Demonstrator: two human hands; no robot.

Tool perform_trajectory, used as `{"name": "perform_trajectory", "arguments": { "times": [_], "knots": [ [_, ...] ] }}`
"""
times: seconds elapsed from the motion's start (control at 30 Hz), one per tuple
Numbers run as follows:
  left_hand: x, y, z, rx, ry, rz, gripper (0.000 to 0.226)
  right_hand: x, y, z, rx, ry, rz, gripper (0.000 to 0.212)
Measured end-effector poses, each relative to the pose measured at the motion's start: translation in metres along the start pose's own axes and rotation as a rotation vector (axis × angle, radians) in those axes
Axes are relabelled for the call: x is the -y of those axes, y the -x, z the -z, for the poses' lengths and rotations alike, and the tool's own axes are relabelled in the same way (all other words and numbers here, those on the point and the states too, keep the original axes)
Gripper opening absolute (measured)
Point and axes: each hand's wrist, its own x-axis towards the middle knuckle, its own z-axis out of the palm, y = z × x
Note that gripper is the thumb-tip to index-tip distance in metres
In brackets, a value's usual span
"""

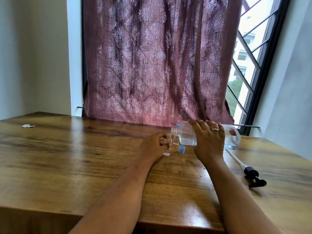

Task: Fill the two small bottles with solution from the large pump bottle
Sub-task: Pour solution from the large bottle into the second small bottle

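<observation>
Right hand point(209, 139): its fingers are wrapping over the large pump bottle point(187, 135), holding it tipped on its side above the desk point(84, 149).
Left hand point(154, 144): its fingers are pinching the open small bottle point(167, 146), steadying it as it is standing on the desk.
Deciding relation: the large bottle's long axis is running left to right, almost level. Its open neck point(174, 131) is pointing left at the left hand, sitting just right of and slightly above the small bottle's mouth. Whether the two rims are touching cannot be told.
Solution: clear liquid is pooling along the large bottle's lower side and reaching toward the neck. No stream is showing.
Second small bottle point(176, 140): it is standing just beside the first, under the large bottle's neck, seemingly wearing a blue top. Neither hand is touching it.
Loose blue cap point(181, 149): it is lying on the desk between the hands, near both small bottles.
Pump head point(253, 176): black, with its dip tube, it is lying on the desk right of the right forearm.
Count: two small bottles, one large bottle, one loose cap, one pump head.
Step, as a judgement: the first small bottle is being filled, and the second is probably waiting. The fill level is too small to read.
Coming move: it is depending on keeping the wide neck over the narrow mouth, since over-tilting is risking a spill.
</observation>
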Motion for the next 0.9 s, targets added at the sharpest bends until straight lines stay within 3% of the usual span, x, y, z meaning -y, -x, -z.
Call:
{"name": "perform_trajectory", "arguments": {
  "times": [0.9],
  "knots": [
    [-0.0013, 0.0016, 0.0011, -0.004, 0.015, -0.011, 0.033, 0.0, -0.0011, -0.0022, -0.014, 0.002, -0.002, 0.078]
  ]
}}
